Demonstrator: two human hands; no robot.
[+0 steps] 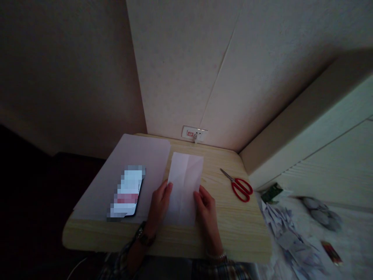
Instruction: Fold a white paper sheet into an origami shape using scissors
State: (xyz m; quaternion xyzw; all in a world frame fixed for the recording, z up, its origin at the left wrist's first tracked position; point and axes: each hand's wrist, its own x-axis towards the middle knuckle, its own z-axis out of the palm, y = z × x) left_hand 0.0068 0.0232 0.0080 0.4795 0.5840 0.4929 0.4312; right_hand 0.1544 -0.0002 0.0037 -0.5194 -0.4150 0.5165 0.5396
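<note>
A white sheet of paper [184, 186], narrow and with a lengthwise crease down its middle, is held just over the wooden table. My left hand [159, 204] pinches its left edge between thumb and fingers. On the opposite edge, my right hand [206, 206] grips the paper in the same way, fingers curled behind it. To the left, a phone [128, 192] with a lit, blurred-out screen rests on a larger white sheet [116, 159]. Red-handled scissors [240, 188] lie to the right of my right hand, blades pointing toward the wall.
The small table [233, 245] has rounded corners and stands against the wall. A wall socket [194, 133] with something plugged in sits just above its back edge. Crumpled papers [291, 241] and a grey soft-looking object [320, 214] lie at the lower right, beyond the table's edge.
</note>
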